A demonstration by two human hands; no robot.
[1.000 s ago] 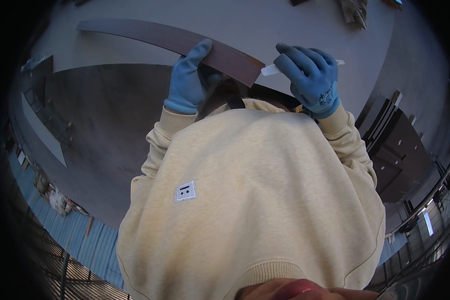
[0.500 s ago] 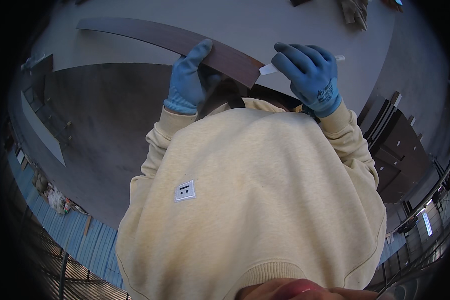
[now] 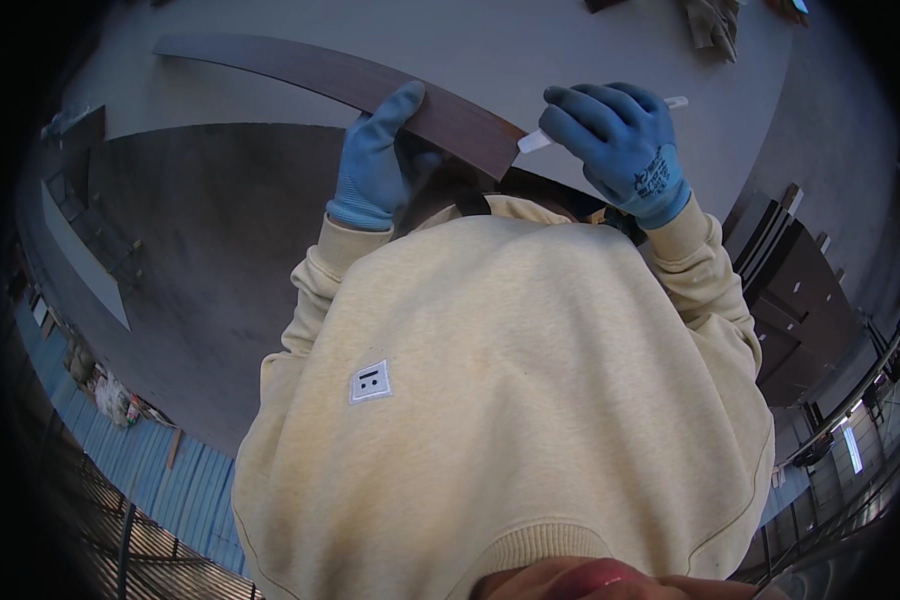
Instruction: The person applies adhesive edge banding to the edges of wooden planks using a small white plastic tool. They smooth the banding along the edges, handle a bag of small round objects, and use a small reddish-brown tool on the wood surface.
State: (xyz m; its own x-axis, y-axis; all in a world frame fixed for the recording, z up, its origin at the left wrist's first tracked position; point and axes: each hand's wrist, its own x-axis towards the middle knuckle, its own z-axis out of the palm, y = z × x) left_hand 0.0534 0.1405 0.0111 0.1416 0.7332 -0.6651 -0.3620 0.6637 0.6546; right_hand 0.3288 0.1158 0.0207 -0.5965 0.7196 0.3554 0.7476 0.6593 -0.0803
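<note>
A long dark brown board (image 3: pixel 460 128) slants from the far left to in front of my chest. My left hand (image 3: pixel 368 172), in a blue coated glove, is closed around its near edge, thumb on the upper face and the other fingers mostly hidden beneath. My right hand (image 3: pixel 615 140), gloved alike, is closed on a slim white tool (image 3: pixel 534 143). The tool's flat end is at the board's right end; its thin tail sticks out past my knuckles. I cannot tell whether the tip touches the board.
A large pale surface (image 3: pixel 530 50) lies beyond the board. Dark panels (image 3: pixel 795 310) are stacked on the right. A crumpled brown cloth (image 3: pixel 712 28) is at the far right. To the left, a pale strip (image 3: pixel 85 255) and a blue corrugated wall (image 3: pixel 140 460) show.
My right hand has tilted slightly, and the white tool's tail has risen a little. The left hand and the board hold nearly still.
</note>
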